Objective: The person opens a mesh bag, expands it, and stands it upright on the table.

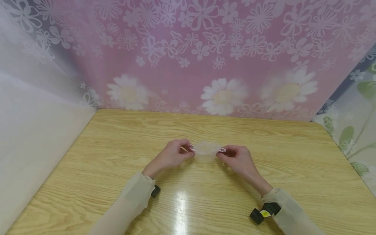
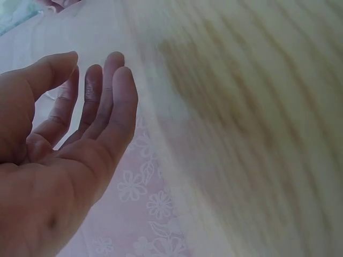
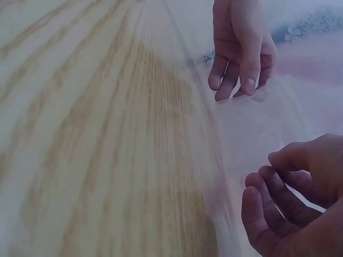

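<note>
A small sheer white pouch [image 1: 207, 148], apparently a drawstring bag, is stretched sideways above the wooden table. My left hand [image 1: 174, 154] pinches its left end between thumb and forefinger, where a white cord loop [image 1: 192, 148] sticks out. On the other end, my right hand [image 1: 239, 160] pinches beside a second cord loop [image 1: 223, 149]. In the right wrist view the see-through pouch [image 3: 252, 131] spans between both hands, its outline faint. The left wrist view shows the left hand's thumb and forefinger [image 2: 53, 72] meeting at the tips; the pouch is barely visible there.
The wood-grain table [image 1: 88, 182] runs back to a pink floral curtain [image 1: 182, 71]. A pale sheet [image 1: 35, 130] borders the left side, and leaf-patterned fabric [image 1: 352, 130] the right. A black wrist camera [image 1: 257, 216] hangs at the right cuff.
</note>
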`<state>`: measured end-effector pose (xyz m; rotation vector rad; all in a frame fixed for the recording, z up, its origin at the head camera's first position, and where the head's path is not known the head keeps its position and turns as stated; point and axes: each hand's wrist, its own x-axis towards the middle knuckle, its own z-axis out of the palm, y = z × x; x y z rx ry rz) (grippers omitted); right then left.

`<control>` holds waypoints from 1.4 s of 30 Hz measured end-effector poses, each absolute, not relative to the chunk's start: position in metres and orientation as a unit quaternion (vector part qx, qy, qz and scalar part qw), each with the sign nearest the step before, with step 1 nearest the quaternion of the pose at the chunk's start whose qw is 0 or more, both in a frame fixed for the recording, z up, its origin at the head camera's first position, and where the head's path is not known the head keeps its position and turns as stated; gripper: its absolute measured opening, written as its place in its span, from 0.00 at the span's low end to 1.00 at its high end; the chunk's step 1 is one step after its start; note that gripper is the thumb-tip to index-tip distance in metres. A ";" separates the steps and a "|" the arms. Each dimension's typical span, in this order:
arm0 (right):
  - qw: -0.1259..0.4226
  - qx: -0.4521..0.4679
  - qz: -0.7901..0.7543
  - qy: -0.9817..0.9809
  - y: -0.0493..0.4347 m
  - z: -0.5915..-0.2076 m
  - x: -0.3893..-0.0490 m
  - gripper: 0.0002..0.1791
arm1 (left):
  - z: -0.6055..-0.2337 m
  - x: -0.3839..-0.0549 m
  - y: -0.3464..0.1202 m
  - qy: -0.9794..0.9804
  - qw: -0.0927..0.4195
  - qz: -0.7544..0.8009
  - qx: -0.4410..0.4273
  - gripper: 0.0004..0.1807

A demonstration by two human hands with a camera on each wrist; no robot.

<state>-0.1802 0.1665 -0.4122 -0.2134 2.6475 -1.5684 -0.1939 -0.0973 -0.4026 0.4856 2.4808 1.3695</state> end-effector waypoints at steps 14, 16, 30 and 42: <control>0.048 -0.078 -0.495 0.864 0.166 -0.409 -0.179 0.12 | -0.399 -0.193 -0.100 0.868 0.149 0.439 0.177 0.06; 0.051 -0.076 -0.497 0.863 0.166 -0.409 -0.178 0.12 | -0.398 -0.192 -0.100 0.868 0.150 0.437 0.180 0.06; 0.050 -0.071 -0.481 0.873 0.167 -0.411 -0.176 0.12 | -0.401 -0.190 -0.103 0.867 0.152 0.431 0.196 0.06; 0.051 -0.097 -0.470 0.876 0.163 -0.413 -0.180 0.09 | -0.399 -0.193 -0.095 0.883 0.130 0.414 0.179 0.04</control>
